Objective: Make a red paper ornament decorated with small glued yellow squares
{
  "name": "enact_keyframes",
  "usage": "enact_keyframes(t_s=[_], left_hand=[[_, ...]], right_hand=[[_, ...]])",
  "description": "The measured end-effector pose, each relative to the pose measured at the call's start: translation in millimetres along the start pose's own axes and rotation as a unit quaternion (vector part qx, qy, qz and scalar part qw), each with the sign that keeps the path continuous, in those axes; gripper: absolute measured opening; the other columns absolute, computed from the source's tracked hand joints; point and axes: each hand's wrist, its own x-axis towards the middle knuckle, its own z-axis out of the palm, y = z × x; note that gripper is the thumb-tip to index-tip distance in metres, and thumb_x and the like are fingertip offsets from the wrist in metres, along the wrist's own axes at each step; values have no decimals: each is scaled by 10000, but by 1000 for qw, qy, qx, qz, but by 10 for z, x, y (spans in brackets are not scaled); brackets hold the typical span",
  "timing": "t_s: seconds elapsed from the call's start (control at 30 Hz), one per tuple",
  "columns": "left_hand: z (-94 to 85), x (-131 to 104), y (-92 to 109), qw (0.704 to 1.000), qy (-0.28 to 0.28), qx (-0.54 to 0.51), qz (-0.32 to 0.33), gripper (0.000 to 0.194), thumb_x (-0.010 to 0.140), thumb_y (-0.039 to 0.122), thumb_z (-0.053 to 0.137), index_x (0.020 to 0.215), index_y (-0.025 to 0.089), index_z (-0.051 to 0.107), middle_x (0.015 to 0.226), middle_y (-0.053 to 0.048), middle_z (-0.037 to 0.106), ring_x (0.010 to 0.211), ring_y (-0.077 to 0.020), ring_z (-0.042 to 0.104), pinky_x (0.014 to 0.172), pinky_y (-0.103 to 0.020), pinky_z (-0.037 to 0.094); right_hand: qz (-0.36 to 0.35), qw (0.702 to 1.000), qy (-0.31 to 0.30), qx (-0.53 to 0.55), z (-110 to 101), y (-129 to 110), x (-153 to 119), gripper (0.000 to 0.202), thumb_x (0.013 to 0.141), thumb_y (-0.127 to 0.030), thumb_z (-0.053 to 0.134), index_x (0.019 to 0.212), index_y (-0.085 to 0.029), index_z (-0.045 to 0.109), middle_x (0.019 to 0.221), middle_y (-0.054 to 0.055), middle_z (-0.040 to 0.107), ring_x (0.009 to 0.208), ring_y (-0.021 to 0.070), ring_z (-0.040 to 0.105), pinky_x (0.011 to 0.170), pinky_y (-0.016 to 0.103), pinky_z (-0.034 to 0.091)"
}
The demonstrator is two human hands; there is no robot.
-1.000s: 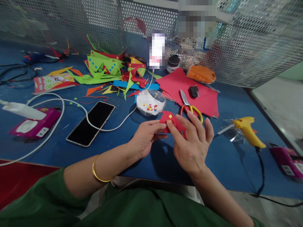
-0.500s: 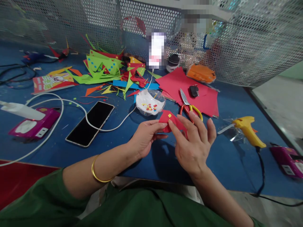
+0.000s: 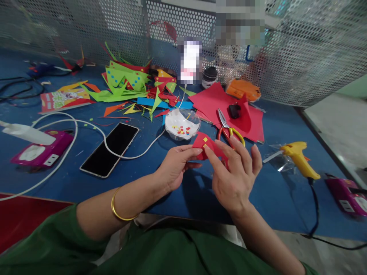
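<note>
My left hand [image 3: 174,166] pinches the left edge of a small red paper piece [image 3: 211,144] between thumb and fingers, above the table. A yellow paper square [image 3: 205,139] lies on its face. My right hand [image 3: 235,173] is closed on the paper's right part, its index fingertip pressing just below that square; the thumb is hidden and the other fingers are raised. Just beyond the paper stands a clear bowl [image 3: 168,131] with a white lining and tiny coloured squares. Yellow-and-red-handled scissors [image 3: 224,119] lie beyond my right hand.
Red sheets [image 3: 208,97] lie behind the scissors, under a small black object [image 3: 234,111]. A yellow glue gun [image 3: 299,156] rests at right. On the left are a phone [image 3: 110,149], a white cable [image 3: 137,157] and a purple power strip [image 3: 61,147]. Green paper shapes [image 3: 126,78] and scraps lie behind.
A part of the red sheets beside the small black object now curls upward. Both hands keep nearly the same hold, with the right index fingertip still on the red paper piece.
</note>
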Motion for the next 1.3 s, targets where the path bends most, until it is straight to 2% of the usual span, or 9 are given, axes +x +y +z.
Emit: enact_keyframes(t_s=[0.1, 0.2, 0.27, 0.33, 0.4, 0.47, 0.63, 0.83, 1.3], left_hand=[[3, 4, 5, 1000, 5, 5, -1, 148, 671, 184, 816, 808, 143, 778, 789, -33, 743, 730, -139, 659, 635, -249, 532], [15, 10, 11, 1000, 10, 12, -4, 147, 672, 186, 812, 805, 134, 778, 823, -46, 751, 723, -136, 657, 616, -246, 537], [22, 12, 15, 1000, 13, 16, -3, 149, 670, 187, 815, 803, 130, 779, 820, -45, 747, 709, -130, 650, 603, -242, 539], [25, 13, 18, 1000, 10, 22, -2, 166, 663, 187, 821, 813, 129, 780, 819, -46, 745, 710, -129, 649, 604, -240, 540], [23, 11, 21, 1000, 2, 24, 0, 172, 653, 195, 827, 805, 134, 775, 824, -44, 744, 709, -130, 646, 614, -246, 544], [19, 6, 23, 1000, -5, 20, 7, 163, 647, 214, 830, 780, 145, 765, 819, -30, 736, 702, -130, 638, 622, -258, 549], [14, 12, 15, 999, 3, 33, 11, 200, 660, 262, 853, 805, 164, 757, 760, -4, 711, 685, -120, 621, 614, -246, 514], [3, 44, -14, 998, 33, 45, 15, 180, 683, 251, 857, 777, 140, 749, 747, -20, 721, 657, -98, 620, 625, -220, 476], [20, 2, -1, 997, -6, 69, 20, 195, 663, 241, 857, 815, 153, 772, 823, -46, 745, 728, -127, 650, 651, -244, 484]], right_hand=[[23, 999, -11, 43, -40, 18, 24, 364, 923, -117, 520, 1208, -281, 678, 1265, 50, 711, 1347, 259, 541, 1175, 525, 304], [119, 986, -27, 114, -82, 113, 105, 360, 928, -175, 534, 1256, -265, 652, 1212, 66, 728, 1280, 272, 592, 1151, 551, 339], [205, 958, -76, 183, -91, 207, 180, 337, 925, -264, 578, 1253, -243, 651, 1110, 69, 762, 1146, 278, 666, 1086, 552, 412], [275, 913, -146, 264, -82, 292, 253, 327, 894, -333, 623, 1195, -218, 678, 988, 65, 778, 975, 266, 713, 956, 505, 508], [319, 870, -195, 321, -64, 340, 307, 321, 864, -350, 645, 1140, -197, 703, 879, 49, 769, 863, 245, 718, 843, 445, 545], [338, 852, -211, 340, -48, 346, 337, 314, 851, -341, 642, 1113, -185, 713, 813, 36, 754, 853, 240, 712, 818, 424, 541], [304, 869, -203, 333, -44, 280, 343, 235, 831, -327, 634, 1003, -197, 728, 887, 56, 773, 955, 262, 712, 924, 486, 492], [276, 883, -207, 318, -84, 248, 342, 257, 847, -333, 621, 1064, -222, 705, 763, 1, 745, 835, 229, 720, 930, 518, 502], [271, 902, -181, 283, -153, 339, 403, 236, 836, -332, 648, 1037, -233, 723, 863, 33, 783, 904, 266, 729, 927, 519, 503]])
